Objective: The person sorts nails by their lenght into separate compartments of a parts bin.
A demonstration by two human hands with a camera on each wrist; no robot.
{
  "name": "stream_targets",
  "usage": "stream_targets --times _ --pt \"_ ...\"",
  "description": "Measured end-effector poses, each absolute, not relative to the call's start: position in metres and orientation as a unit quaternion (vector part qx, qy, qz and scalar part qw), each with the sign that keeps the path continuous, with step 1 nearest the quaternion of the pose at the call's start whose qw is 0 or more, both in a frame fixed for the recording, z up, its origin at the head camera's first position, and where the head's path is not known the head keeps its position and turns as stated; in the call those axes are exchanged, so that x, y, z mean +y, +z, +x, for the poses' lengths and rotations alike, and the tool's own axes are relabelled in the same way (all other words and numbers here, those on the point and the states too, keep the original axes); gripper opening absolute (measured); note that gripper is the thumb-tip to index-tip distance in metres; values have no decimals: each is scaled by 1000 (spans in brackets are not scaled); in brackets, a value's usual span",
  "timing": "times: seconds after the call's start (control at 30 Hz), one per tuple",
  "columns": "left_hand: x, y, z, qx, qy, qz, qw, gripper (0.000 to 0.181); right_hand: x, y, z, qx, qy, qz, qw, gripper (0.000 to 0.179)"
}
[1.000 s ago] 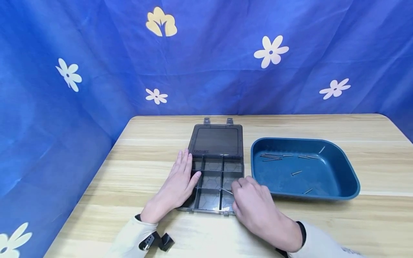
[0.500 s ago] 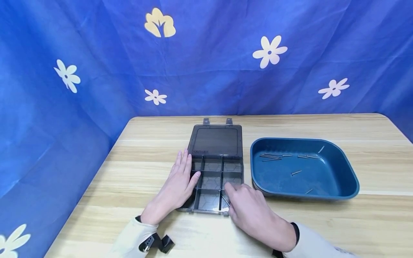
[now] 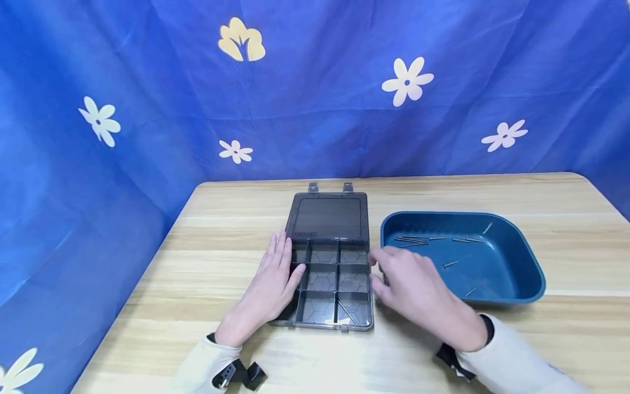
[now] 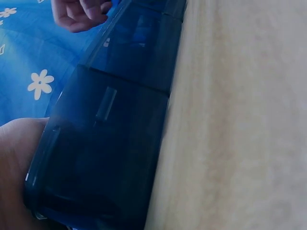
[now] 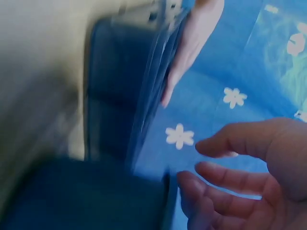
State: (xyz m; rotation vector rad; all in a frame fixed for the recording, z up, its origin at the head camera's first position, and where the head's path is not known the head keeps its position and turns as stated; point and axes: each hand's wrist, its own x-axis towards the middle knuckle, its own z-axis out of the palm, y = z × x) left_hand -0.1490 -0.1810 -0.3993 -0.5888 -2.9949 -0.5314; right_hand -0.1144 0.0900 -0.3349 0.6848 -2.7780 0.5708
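A dark, see-through compartment box [image 3: 337,278] lies on the table with its lid [image 3: 328,216] folded back. My left hand [image 3: 266,284] rests along the box's left side, fingers straight and thumb over the edge of the compartments. One screw [image 3: 347,312] lies slanted in the front right compartment. My right hand [image 3: 413,284], holding nothing, hovers between the box and a blue basin [image 3: 534,262]; the right wrist view shows its thumb and fingertips [image 5: 206,146] apart and loosely bent. Several screws [image 3: 413,241] lie in the basin, mostly toward its back left.
The basin stands on the wooden table [image 3: 236,213], right of the box. A blue curtain [image 3: 315,109] with pale flowers hangs behind and to the left. A black wrist strap with a small block [image 3: 253,376] sits by the left sleeve.
My right hand has let go of the screw, which now lies in the front right compartment, and has moved right and back toward the basin. My left hand has stayed in place.
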Motion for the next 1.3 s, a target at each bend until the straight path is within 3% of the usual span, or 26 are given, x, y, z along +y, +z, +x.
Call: stream_targets --times 0.2,0.37,0.47,0.63,0.8,1.0,1.3 --pt "-182 -400 -151 -964 -179 -191 37 67 130 -317 -147 -964 143 226 -11 8" --pt "-183 -401 -151 -965 -179 -188 32 68 158 -319 -177 -947 88 295 -91 5" --pt "-184 -402 -150 -966 -179 -186 28 68 168 -328 -189 -935 49 345 -67 10" --pt "-184 -403 -150 -965 -180 -187 30 68 178 -348 -203 -912 -39 407 45 15" --pt "-183 -404 -149 -966 -179 -187 26 68 180 -371 -210 -889 -83 443 83 20" --pt "-180 -405 -149 -964 -180 -191 37 67 179 -385 -207 -891 -80 434 104 16" --pt "-178 -405 -149 -964 -179 -193 37 67 183 -381 -206 -908 13 415 52 22"
